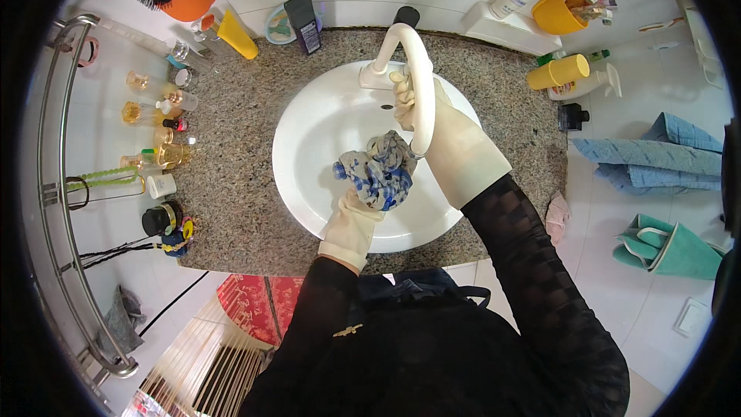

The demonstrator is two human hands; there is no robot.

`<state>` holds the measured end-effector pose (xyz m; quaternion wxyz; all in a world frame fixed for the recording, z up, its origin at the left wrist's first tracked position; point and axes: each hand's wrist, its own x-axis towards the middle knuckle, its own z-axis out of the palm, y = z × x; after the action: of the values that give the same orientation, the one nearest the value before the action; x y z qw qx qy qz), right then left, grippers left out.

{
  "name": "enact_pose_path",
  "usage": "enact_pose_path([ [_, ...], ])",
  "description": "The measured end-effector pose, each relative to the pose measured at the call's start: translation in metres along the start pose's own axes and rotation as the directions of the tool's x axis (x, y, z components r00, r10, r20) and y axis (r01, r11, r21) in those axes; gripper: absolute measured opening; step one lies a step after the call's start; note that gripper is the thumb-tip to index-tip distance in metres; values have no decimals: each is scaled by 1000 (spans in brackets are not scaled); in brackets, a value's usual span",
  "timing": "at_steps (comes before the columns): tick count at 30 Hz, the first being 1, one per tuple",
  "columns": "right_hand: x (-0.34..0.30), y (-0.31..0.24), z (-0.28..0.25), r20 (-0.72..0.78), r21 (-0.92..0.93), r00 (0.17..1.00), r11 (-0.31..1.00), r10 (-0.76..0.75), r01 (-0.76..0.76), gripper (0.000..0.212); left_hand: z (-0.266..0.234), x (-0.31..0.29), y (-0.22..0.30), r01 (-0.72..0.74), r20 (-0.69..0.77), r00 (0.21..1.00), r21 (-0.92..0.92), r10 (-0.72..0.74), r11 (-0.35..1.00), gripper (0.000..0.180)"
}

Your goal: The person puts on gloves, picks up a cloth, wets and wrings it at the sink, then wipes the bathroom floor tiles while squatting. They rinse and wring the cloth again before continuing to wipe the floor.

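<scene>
A crumpled grey cloth with blue patches (378,171) is bunched over the white oval sink (309,123). My left hand (351,228), in a cream rubber glove, is closed on it from below, with the fingers mostly hidden by the folds. The white faucet (421,54) arches over the basin, its spout tip right beside the cloth. My right hand (432,120), gloved too, reaches behind the spout. Its fingers curl against the faucet near the base, and the part they grip is partly covered. Whether water is running cannot be made out.
Speckled stone counter (231,185) surrounds the sink. Bottles and jars line its left side below a metal rail (58,154). A black bottle (303,23) and a yellow tube (237,34) stand at the back. A yellow cup (558,72) and blue cloth (656,156) are on the right.
</scene>
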<state>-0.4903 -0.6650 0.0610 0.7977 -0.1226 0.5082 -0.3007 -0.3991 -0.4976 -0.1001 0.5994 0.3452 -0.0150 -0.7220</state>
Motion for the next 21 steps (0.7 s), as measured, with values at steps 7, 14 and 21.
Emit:
enact_pose_path([
  [7,-13,-7,-13,-61,-191,994,978,-92,79,34,8,6,-11,13,2,1000,-7,-13,1000,95],
  [14,-44,87,-123,-327,-554,941,824,-87,-116,70,0,8,-12,-10,-21,1000,-14,10,1000,98],
  [21,-25,181,-152,-56,-157,997,987,-48,38,31,-16,-5,-9,15,-4,1000,4,-15,1000,102],
])
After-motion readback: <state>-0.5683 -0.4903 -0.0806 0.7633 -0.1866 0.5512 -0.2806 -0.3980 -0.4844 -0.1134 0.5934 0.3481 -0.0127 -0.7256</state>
